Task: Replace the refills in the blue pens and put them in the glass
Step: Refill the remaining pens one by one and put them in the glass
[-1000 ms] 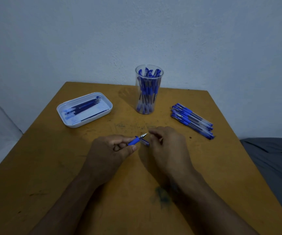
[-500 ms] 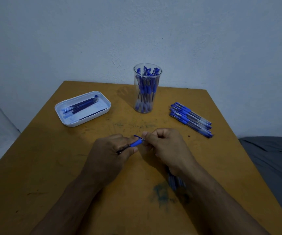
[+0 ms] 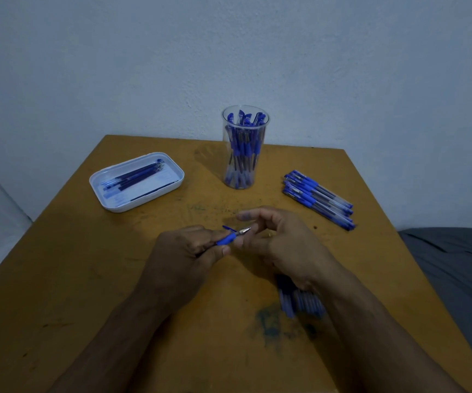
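left hand [image 3: 183,253] curled round a blue pen [image 3: 230,236], metal tip poking out, right hand [image 3: 278,239] loosely open at the tip, gripping nothing I can see, glass [image 3: 244,148] stuffed with pens behind

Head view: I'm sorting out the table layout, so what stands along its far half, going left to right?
White tray holding refills → glass full of blue pens → loose row of blue pens lying on the table.
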